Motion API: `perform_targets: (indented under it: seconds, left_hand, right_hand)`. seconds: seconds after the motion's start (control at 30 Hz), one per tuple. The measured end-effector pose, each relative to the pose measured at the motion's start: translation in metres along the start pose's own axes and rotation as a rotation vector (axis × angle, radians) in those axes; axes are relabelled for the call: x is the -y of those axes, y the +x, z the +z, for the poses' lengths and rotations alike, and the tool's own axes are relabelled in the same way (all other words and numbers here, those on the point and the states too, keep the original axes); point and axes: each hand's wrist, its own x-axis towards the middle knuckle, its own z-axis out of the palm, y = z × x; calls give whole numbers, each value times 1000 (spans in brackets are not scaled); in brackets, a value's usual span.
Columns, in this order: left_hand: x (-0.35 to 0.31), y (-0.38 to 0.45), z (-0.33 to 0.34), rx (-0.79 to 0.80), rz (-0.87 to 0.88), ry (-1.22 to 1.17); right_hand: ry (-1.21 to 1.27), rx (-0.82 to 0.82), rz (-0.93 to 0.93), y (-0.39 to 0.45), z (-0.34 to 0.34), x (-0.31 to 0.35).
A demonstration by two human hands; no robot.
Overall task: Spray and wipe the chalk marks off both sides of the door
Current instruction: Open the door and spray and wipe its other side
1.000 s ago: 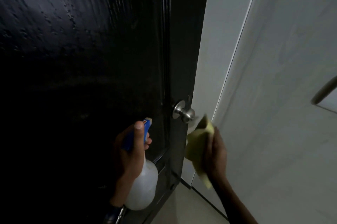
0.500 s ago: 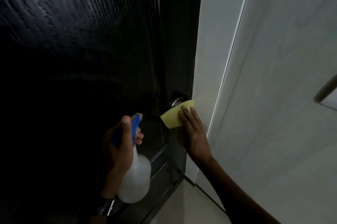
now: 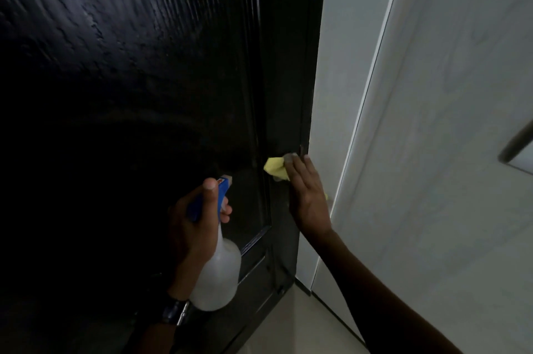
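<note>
A dark, wood-grained door (image 3: 144, 71) fills the left of the head view, its surface wet and shiny near the top. My left hand (image 3: 196, 226) grips a translucent spray bottle (image 3: 216, 278) with a blue trigger head, held upright in front of the door's lower panel. My right hand (image 3: 307, 195) presses a yellow cloth (image 3: 275, 169) flat against the door near its right edge, over the metal knob (image 3: 289, 156), which is mostly hidden. No chalk marks show on this dark side.
A white wall (image 3: 461, 123) stands to the right of the door edge, with a narrow white frame strip (image 3: 334, 79) between. A dark handle (image 3: 516, 143) sticks out on the far right. Pale floor (image 3: 302, 330) shows below.
My right hand swung the yellow cloth from beside the door edge up onto the knob and now lies flat over it. The door's edge has shifted right in view. The bottle stayed put.
</note>
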Motion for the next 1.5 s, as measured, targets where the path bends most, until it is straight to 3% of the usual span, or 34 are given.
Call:
perform_targets:
  seconds: [0.07, 0.13, 0.23, 0.3, 0.37, 0.5, 0.6, 0.67, 0.73, 0.77, 0.8, 0.87, 0.9, 0.97, 1.03, 1.2, 1.33, 1.5]
  left_hand:
    - [0, 0, -2, 11, -5, -8]
    - [0, -1, -4, 28, -2, -2]
    - [-2, -2, -6, 30, -23, 5]
    - [-4, -3, -6, 23, -37, -22]
    - [-5, -4, -7, 27, -22, -48]
    - [-4, -5, -9, 36, -27, -50]
    - [-2, -4, -10, 37, 23, 59]
    - [-2, -3, -11, 35, 17, 64]
    - [-1, -2, -10, 34, 15, 55]
    - [-1, -2, -10, 33, 11, 41]
    - [-1, -3, -9, 28, 8, 18]
    - [0, -2, -7, 20, 10, 3]
    - [0, -2, -7, 21, 5, 6]
    - [1, -1, -7, 26, -22, -1]
    - [2, -1, -7, 21, -37, -24]
    - [0, -2, -4, -3, -40, -21]
    - [0, -1, 0, -26, -27, 5]
    - [1, -1, 3, -45, -21, 21]
  right_hand:
    - [34, 58, -46, -19, -12, -7]
    - [115, 81, 46, -41, -30, -4]
    - [214, -201, 414, -37, -58, 15]
    - [177, -454, 449, -2, -75, 34]
    - [95, -546, 403, 44, -77, 45]
    - [152, -245, 416, 77, -31, 66]
    - [144, -214, 420, 41, 8, 82]
    - [227, -95, 454, 8, 18, 91]
    - [337, 118, 590, -28, 28, 84]
    - [398, 149, 713, -48, 32, 76]
    - [469, 124, 862, -68, 34, 67]
    - [630, -74, 1104, -89, 27, 56]
    - [672, -195, 1138, -88, 16, 54]
    - [690, -354, 1019, -64, -16, 55]
    - [590, -388, 750, -20, -51, 61]
    - [177, -104, 154, 54, -44, 40]
    - [24, 43, -50, 11, -2, -5]
    - [116, 102, -107, 11, -31, -3]
